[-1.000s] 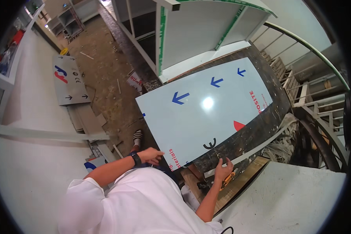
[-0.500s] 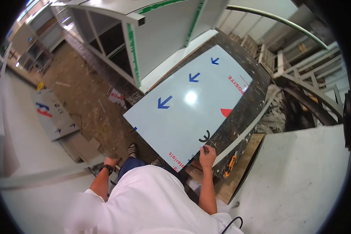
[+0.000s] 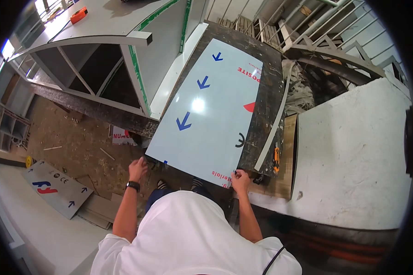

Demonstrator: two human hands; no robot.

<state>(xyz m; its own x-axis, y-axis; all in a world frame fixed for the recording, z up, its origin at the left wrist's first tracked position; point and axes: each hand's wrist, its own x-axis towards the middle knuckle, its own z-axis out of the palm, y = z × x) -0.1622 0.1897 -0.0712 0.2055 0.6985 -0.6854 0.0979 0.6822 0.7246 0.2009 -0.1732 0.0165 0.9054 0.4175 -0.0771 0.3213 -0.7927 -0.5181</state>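
A large glossy pale panel (image 3: 206, 133) with blue arrows and red print lies on the dark, paint-spotted worktop (image 3: 268, 55). My right hand (image 3: 240, 181) is closed at its near right corner, thumb and fingers together. Something small and dark shows at those fingertips, too small to name. My left hand (image 3: 138, 169), a dark watch on its wrist, is just off the near left corner. Its fingers are bent and apart, with nothing visible in them. An orange and black utility knife (image 3: 276, 158) lies right of my right hand, beside a curved pale strip (image 3: 275, 123).
A grey-white cabinet frame (image 3: 137, 82) with green tape stands beyond the panel's left side, an orange tape measure (image 3: 79, 15) on top. A printed panel (image 3: 57, 189) and cardboard (image 3: 96, 211) lie at lower left. A white slab (image 3: 348, 160) fills the right. Metal railings (image 3: 307, 27) stand behind.
My left hand has moved from a grey bar at lower left up to the panel's near left corner. My right hand has shifted along the panel's edge to its near right corner. The view has turned.
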